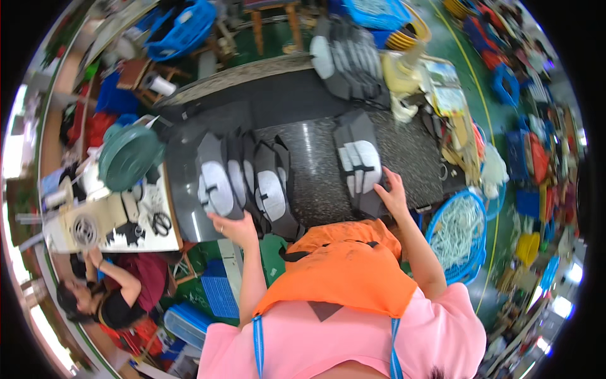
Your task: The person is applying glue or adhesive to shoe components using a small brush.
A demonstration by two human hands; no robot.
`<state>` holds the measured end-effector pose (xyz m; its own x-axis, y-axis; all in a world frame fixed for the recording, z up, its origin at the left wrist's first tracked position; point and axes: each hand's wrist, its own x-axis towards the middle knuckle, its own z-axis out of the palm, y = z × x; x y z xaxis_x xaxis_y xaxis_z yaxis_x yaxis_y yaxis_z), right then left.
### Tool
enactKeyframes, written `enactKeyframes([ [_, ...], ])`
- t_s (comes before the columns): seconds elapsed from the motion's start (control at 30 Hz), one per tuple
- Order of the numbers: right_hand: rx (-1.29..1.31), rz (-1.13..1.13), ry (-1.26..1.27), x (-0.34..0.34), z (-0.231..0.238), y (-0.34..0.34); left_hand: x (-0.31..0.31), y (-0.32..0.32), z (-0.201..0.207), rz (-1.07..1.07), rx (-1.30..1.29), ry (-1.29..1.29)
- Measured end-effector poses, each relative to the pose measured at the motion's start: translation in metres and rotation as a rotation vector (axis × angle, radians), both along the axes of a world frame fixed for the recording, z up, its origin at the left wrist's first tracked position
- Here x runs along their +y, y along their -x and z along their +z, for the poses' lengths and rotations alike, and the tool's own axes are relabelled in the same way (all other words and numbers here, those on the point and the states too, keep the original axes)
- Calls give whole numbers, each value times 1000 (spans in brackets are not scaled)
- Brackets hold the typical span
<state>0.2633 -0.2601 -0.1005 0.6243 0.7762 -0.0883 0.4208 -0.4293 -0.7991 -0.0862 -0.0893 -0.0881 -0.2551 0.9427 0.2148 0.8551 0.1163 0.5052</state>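
Note:
Several dark grey fabric pieces with light grey padded patches lie on a black speckled worktop. My left hand (238,230) is at the lower end of the leftmost fabric piece (216,183), its fingers curled on the edge. Right beside it, overlapping, lies another fabric piece (272,189). My right hand (394,194) grips the right edge of a separate fabric piece (361,161) between thumb and fingers. Strips cross the pale patch on that piece.
A fanned stack of similar pieces (351,60) lies at the far side. A blue basket of pale strips (456,234) stands at right. To the left, a co-worker (120,287) sits by a sewing machine (95,224), with black scissors (160,222) and a green basin (129,158) nearby.

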Motion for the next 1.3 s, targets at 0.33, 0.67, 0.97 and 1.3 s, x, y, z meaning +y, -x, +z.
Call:
enactKeyframes([
  [0.33, 89, -169, 191, -6, 16, 18, 13, 39, 2, 29, -195, 102],
  [0.67, 156, 89, 166, 15, -16, -33, 9, 17, -3, 159, -9, 129],
  [0.97, -317, 113, 107, -6, 2, -102, -44, -171, 41, -243, -143, -179],
  [1.3, 465, -23, -17, -4, -11, -122, -106, -331, 6, -429, -813, 512],
])
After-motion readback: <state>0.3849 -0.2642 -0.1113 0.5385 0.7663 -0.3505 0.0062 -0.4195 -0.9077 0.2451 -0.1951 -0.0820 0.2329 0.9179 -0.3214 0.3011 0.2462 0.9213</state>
